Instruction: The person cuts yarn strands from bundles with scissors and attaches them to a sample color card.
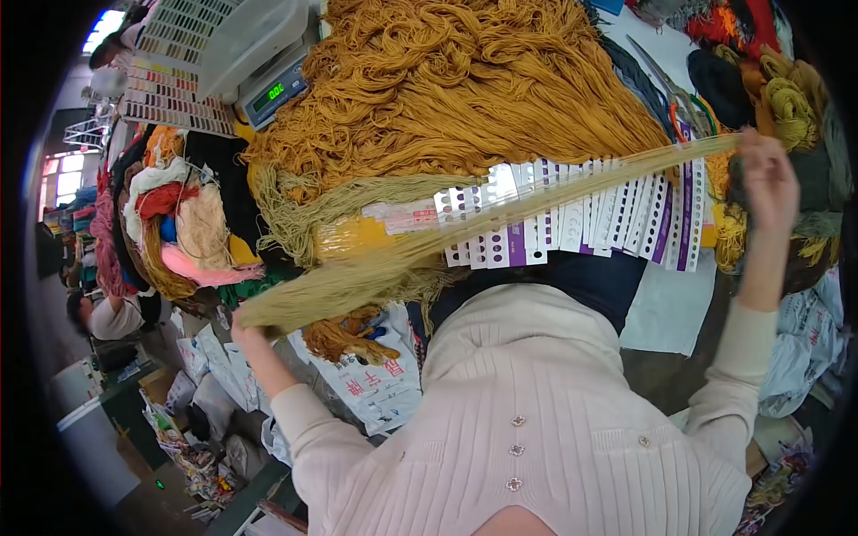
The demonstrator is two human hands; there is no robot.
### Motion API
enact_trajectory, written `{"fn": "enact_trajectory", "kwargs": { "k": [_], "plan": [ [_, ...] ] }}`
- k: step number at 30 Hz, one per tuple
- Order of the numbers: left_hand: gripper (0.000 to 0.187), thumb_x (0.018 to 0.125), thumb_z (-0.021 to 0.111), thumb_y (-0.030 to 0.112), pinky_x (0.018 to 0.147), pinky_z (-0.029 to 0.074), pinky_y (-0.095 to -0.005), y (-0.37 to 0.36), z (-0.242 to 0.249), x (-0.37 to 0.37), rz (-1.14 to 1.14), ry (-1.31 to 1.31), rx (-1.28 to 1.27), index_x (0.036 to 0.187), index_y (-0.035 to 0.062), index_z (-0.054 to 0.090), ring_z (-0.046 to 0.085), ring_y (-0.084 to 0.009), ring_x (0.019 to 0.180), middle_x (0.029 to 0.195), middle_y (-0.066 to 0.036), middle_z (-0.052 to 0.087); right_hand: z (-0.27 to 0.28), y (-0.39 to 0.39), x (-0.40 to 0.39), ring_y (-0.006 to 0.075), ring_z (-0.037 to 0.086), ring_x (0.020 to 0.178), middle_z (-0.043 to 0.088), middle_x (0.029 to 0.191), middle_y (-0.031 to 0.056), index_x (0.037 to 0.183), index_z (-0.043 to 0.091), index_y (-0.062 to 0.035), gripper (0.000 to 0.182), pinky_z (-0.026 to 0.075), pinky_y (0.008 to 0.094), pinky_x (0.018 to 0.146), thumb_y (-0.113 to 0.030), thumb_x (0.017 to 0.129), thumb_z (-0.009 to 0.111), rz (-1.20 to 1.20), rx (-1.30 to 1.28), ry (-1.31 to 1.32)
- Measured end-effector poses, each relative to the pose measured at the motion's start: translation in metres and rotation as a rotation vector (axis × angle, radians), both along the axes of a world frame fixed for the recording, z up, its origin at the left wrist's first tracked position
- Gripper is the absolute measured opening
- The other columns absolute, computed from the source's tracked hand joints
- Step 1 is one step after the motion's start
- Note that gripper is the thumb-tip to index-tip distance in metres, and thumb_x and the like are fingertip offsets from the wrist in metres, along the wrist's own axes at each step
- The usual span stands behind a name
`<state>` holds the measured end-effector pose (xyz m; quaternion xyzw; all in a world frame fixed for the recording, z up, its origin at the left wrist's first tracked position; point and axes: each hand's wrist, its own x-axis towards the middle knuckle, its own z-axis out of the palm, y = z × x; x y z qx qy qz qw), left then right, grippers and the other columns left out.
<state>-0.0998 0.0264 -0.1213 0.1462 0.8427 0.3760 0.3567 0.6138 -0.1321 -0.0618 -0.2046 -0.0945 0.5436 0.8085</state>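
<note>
A long skein of olive-green yarn [500, 219] is stretched taut on a slant in front of my body. My left hand [250, 330] grips its wider, bunched end at the lower left, the fingers partly covered by strands. Raised at the far right, my right hand [770, 183] is closed on the narrow end. Beneath the skein, a row of white and purple punched cards [572, 214] lines the table edge. More pale olive yarn [357, 201] lies on the table behind the left part of the skein.
A large heap of mustard yarn [447, 80] fills the table. Scissors [666, 85] lie at its right, a digital scale [275, 89] at its left. Coloured yarn bundles [183, 214] hang at left, others [791, 112] at right. A person [112, 317] is at far left.
</note>
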Motion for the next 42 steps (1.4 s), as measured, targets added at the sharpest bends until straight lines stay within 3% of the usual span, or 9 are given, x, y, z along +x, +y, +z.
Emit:
{"fn": "enact_trajectory", "kwargs": {
  "k": [5, 7, 9, 11, 15, 21, 28, 35, 42],
  "plan": [
    [0.029, 0.086, 0.036, 0.019, 0.051, 0.038, -0.0218, 0.030, 0.006, -0.039, -0.003, -1.333, 0.757, 0.106, -0.0005, 0.041, 0.045, -0.0088, 0.054, 0.064, 0.001, 0.046, 0.040, -0.074, 0.190, 0.0202, 0.042, 0.064, 0.042, 0.065, 0.0090, 0.068, 0.045, 0.0001, 0.015, 0.035, 0.0388, 0.086, -0.005, 0.081, 0.038, -0.445, 0.155, -0.622],
    [0.032, 0.086, 0.037, 0.018, 0.046, 0.036, -0.0197, 0.038, -0.007, 0.026, -0.156, -1.682, 0.583, 0.109, -0.0043, 0.038, 0.042, -0.0062, 0.049, 0.058, 0.003, 0.043, 0.050, 0.023, -0.017, 0.0171, 0.048, 0.071, 0.050, 0.071, 0.0082, 0.087, 0.051, 0.0054, 0.017, 0.038, 0.0271, 0.074, -0.005, 0.081, 0.039, -0.667, -0.343, -0.643],
    [0.030, 0.085, 0.039, 0.015, 0.037, 0.029, -0.0141, 0.040, -0.018, 0.124, -0.116, -1.518, 0.347, 0.106, -0.0067, 0.039, 0.034, -0.0024, 0.037, 0.048, 0.006, 0.037, -0.007, 0.050, -0.072, 0.0128, 0.051, 0.072, 0.055, 0.079, 0.0048, 0.083, 0.056, -0.0021, 0.012, 0.040, 0.0248, 0.069, -0.010, 0.078, 0.048, -0.153, -0.330, -1.336],
    [0.008, 0.081, 0.044, 0.007, 0.035, 0.028, -0.0143, 0.042, -0.034, 0.187, -0.280, -1.785, 0.167, 0.083, -0.0002, 0.049, 0.036, -0.0019, 0.039, 0.050, 0.005, 0.039, -0.044, 0.075, -0.141, 0.0081, 0.049, 0.066, 0.054, 0.068, 0.0010, 0.075, 0.058, -0.0028, 0.009, 0.039, 0.0214, 0.063, -0.010, 0.071, 0.058, 0.119, -0.471, -1.154],
    [0.012, 0.075, 0.054, 0.007, 0.051, 0.042, -0.0197, 0.017, -0.008, 0.293, -0.641, -0.980, -0.001, 0.085, 0.0005, 0.051, 0.045, -0.0080, 0.052, 0.070, -0.003, 0.052, -0.108, 0.094, -0.208, 0.0123, 0.051, 0.057, 0.055, 0.064, 0.0060, 0.063, 0.058, -0.0009, 0.008, 0.040, 0.0244, 0.053, -0.009, 0.066, 0.058, 0.144, -0.514, -1.360],
    [0.017, 0.079, 0.051, 0.018, 0.058, 0.041, -0.0217, -0.003, -0.057, 0.350, -1.086, -0.715, -0.186, 0.085, 0.0018, 0.055, 0.049, -0.0088, 0.061, 0.075, -0.005, 0.057, -0.135, 0.093, -0.247, 0.0292, 0.045, 0.067, 0.047, 0.067, 0.0100, 0.066, 0.048, -0.0033, 0.013, 0.035, 0.0374, 0.059, -0.004, 0.058, 0.059, -0.298, -0.471, -1.795],
    [0.019, 0.082, 0.047, 0.021, 0.052, 0.040, -0.0212, 0.001, -0.090, 0.337, -1.499, -0.227, -0.015, 0.076, 0.0054, 0.055, 0.047, -0.0086, 0.055, 0.062, -0.001, 0.052, -0.127, 0.091, -0.233, 0.0286, 0.045, 0.069, 0.046, 0.068, 0.0098, 0.065, 0.048, -0.0035, 0.012, 0.034, 0.0366, 0.063, -0.006, 0.057, 0.057, -0.188, -0.491, -1.715],
    [0.016, 0.081, 0.049, 0.019, 0.047, 0.040, -0.0219, 0.008, -0.050, 0.340, -1.156, -0.574, -0.325, 0.077, 0.0051, 0.056, 0.046, -0.0076, 0.051, 0.060, 0.002, 0.051, -0.118, 0.077, -0.262, 0.0273, 0.043, 0.084, 0.043, 0.089, 0.0131, 0.098, 0.049, -0.0026, 0.041, 0.034, 0.0357, 0.068, -0.018, 0.061, 0.058, -0.102, -0.410, -1.989],
    [0.009, 0.076, 0.053, 0.014, 0.049, 0.038, -0.0201, 0.000, -0.051, 0.351, -1.079, -0.647, -0.321, 0.079, 0.0064, 0.057, 0.047, -0.0075, 0.054, 0.064, 0.002, 0.051, -0.117, 0.085, -0.246, 0.0242, 0.049, 0.070, 0.050, 0.078, 0.0098, 0.084, 0.056, -0.0010, 0.030, 0.040, 0.0313, 0.062, -0.014, 0.057, 0.060, 0.134, -0.435, -1.555]
  ]
}}
